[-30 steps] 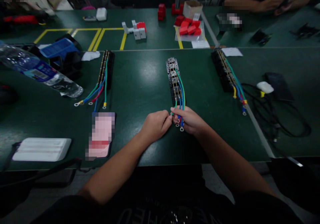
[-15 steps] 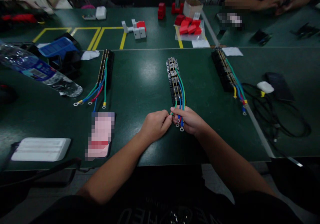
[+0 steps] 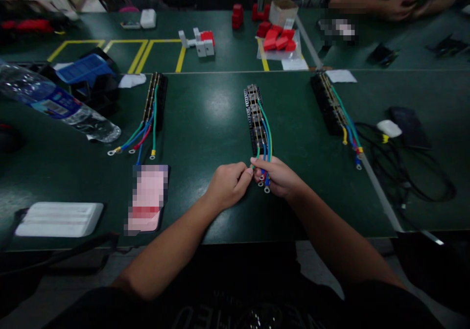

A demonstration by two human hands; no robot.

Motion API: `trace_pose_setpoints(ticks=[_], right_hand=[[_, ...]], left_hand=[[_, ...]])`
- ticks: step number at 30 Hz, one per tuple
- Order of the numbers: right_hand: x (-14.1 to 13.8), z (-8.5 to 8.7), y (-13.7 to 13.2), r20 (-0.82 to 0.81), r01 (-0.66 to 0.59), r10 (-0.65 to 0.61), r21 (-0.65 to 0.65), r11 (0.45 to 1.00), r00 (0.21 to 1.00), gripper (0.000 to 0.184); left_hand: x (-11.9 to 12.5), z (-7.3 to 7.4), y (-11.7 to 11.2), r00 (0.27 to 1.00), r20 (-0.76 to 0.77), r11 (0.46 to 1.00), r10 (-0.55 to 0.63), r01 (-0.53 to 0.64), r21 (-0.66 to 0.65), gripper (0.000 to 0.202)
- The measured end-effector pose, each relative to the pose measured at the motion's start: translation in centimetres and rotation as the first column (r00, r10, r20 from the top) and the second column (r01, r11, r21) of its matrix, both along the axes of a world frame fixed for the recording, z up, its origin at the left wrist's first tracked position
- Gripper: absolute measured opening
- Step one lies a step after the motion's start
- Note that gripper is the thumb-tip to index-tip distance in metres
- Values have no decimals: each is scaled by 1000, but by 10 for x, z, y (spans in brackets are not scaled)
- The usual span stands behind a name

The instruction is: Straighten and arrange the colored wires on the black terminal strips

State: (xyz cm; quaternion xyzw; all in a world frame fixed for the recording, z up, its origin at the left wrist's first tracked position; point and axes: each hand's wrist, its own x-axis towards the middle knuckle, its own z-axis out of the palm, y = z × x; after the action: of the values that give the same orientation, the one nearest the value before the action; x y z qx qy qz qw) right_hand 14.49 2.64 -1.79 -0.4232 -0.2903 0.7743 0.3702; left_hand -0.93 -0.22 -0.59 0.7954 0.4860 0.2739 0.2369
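Note:
In the head view, a black terminal block strip lies lengthwise on the green table, with green, blue, red and yellow wires running from it towards me. My right hand is closed around the bundle of wires just past the strip's near end. Ring lugs hang out below its fingers. My left hand pinches the end of a green wire between thumb and forefinger, close against the right hand's fingertips. The lug on that wire's end is hidden by the fingers.
Wired terminal strips lie at left and right. A water bottle, a phone and a white power bank are to the left. Black cables coil at right. Red blocks sit at the back, near another person's hands.
Both of my hands keep the same grip and place on the wires. Across the table, the other person's hands have shifted slightly.

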Motion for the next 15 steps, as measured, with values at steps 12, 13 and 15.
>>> trace_pose_setpoints(ticks=[12, 13, 15], right_hand=[[0, 2, 0, 2, 8, -8, -23, 1000, 1000, 29], [0, 2, 0, -2, 7, -7, -22, 1000, 1000, 29], [0, 2, 0, -6, 5, -5, -20, 1000, 1000, 29]], left_hand=[[2, -3, 1, 999, -11, 999, 30, -30, 12, 29], [2, -4, 1, 999, -14, 999, 30, -30, 15, 28], [2, -4, 1, 999, -28, 999, 27, -26, 27, 28]])
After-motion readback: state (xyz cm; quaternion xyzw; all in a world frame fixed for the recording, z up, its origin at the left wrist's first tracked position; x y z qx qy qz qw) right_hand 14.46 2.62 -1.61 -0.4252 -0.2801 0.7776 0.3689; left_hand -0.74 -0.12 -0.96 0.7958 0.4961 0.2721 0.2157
